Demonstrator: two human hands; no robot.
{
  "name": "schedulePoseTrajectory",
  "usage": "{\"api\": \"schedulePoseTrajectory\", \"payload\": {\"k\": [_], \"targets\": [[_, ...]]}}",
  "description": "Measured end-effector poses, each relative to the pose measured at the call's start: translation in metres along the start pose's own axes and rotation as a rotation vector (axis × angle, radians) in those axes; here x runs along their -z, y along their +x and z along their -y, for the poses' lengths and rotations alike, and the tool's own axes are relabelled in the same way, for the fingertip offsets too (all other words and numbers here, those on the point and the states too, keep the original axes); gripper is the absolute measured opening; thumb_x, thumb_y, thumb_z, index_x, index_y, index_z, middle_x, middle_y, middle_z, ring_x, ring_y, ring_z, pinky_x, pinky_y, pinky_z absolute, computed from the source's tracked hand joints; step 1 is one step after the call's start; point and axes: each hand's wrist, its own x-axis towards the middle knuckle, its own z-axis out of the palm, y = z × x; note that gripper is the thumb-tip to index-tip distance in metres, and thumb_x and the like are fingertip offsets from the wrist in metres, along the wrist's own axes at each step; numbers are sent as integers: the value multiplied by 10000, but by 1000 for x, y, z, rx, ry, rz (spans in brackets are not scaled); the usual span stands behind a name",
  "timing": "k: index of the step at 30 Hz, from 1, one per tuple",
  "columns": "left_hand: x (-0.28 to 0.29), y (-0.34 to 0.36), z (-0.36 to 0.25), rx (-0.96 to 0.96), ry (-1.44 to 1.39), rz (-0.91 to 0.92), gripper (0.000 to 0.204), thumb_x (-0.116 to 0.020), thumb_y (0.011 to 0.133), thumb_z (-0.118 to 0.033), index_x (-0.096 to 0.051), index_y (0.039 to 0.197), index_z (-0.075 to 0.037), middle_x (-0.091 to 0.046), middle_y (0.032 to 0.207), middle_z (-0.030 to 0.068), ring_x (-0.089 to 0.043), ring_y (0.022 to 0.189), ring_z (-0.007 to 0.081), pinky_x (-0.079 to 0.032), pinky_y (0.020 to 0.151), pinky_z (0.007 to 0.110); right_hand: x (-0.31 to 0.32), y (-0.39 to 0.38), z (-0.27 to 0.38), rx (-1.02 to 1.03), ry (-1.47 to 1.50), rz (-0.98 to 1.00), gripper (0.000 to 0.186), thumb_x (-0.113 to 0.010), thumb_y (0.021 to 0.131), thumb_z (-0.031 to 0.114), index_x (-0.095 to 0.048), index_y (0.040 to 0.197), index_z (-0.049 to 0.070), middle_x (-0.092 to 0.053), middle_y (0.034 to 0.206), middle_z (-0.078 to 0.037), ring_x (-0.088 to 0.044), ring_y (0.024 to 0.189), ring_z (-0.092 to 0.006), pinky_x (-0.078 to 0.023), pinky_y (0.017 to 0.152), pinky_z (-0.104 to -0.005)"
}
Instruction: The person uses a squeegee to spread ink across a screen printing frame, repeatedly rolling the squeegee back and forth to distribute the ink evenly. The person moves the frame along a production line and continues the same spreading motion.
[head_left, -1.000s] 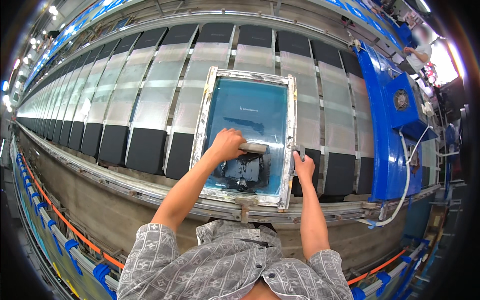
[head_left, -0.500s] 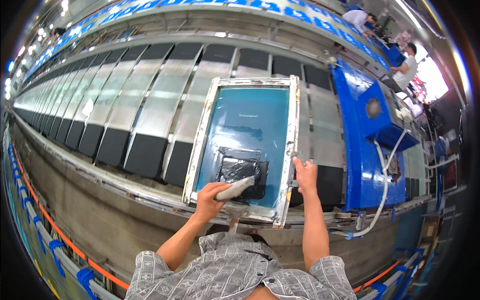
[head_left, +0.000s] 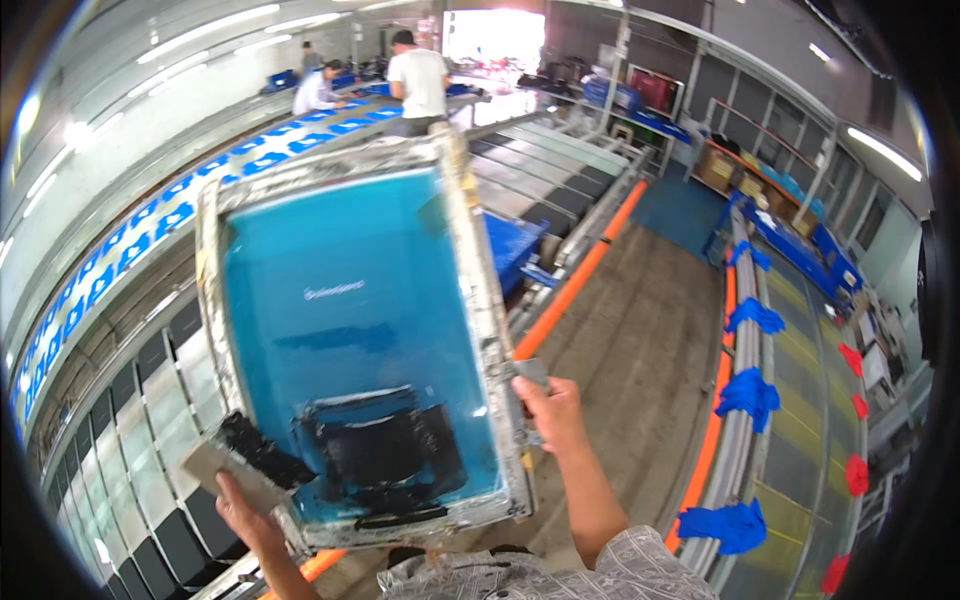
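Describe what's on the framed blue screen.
On the blue screen: black ink-like smears low down, a small pale mark higher up. Whatever the smears cover cannot be seen.

Small white lettering (head_left: 335, 291), too blurred to make out, stands on the blue screen (head_left: 345, 240).

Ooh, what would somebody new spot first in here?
Probably the big blue screen in the middle, with a messy black patch low on it. Then the blackened squeegee in the left hand, at lower left. Over at right, bright blue cloths beside an orange strip.
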Motion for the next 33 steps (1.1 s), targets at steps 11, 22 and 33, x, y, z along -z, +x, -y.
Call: {"api": "schedulePoseTrajectory", "payload": {"k": [11, 22, 33], "targets": [[-302, -153, 103, 740, -5, 1012, 400, -650, 914, -385, -661, 1017, 2, -677, 900, 45, -626, 773, 121, -501, 710, 297, 289, -88, 97, 181, -488, -893, 203, -696, 853, 200, -640, 826, 6, -545, 647, 26, -478, 513, -65, -354, 446, -257], [-578, -319, 217, 1037, -100, 1389, 464, -698, 883, -419, -651, 1056, 10, -680, 922, 61, -631, 807, 137, -516, 734, 304, 464, -30, 155, 133, -1362, -1419, 303, -597, 946, 290, -582, 1068, 13, -614, 896, -125, -565, 734, -241, -439, 662, -356], [-822, -403, 309, 1262, -81, 1708, 529, -701, 881, -414, -599, 1181, 10, -664, 1047, 85, -645, 882, 147, -534, 766, 320, 589, 132, 164, -58, -858, -1651, 455, -594, 946, 328, -593, 1270, 9, -609, 1217, -237, -584, 1084, -332, -418, 969, -416]]}}
